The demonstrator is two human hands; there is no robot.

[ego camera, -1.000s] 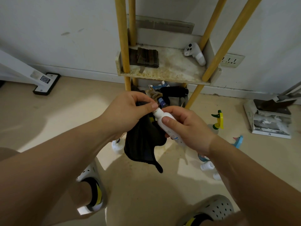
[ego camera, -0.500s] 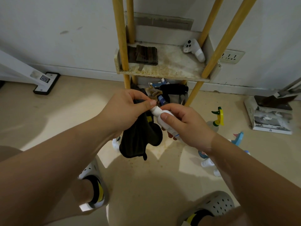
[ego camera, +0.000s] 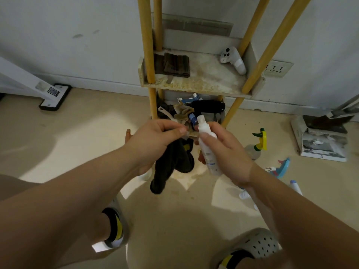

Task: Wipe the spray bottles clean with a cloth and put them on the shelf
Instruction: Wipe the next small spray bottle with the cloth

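My right hand (ego camera: 223,152) grips a slim white spray bottle (ego camera: 206,146), held nearly upright with its nozzle top bare. My left hand (ego camera: 155,142) holds a black cloth (ego camera: 172,164) that hangs down from the fist, just left of the bottle and apart from it. In front of me stands a shelf (ego camera: 196,85) with yellow wooden poles and a stained white board. On the floor to the right stand a clear bottle with a yellow-green trigger (ego camera: 256,144), a blue trigger bottle (ego camera: 281,167) and small white bottles (ego camera: 295,187).
The shelf board carries a folded dark cloth (ego camera: 175,65) and a white controller (ego camera: 233,59). Under the board lies a heap of dark items (ego camera: 194,111). A box with a dustpan (ego camera: 324,138) sits at the right, a wall socket (ego camera: 277,68) behind, a white stand foot (ego camera: 52,96) at the left.
The cloth has come off the bottle's top and the left hand has drawn slightly left. The right hand has tipped the bottle more upright, exposing its nozzle.
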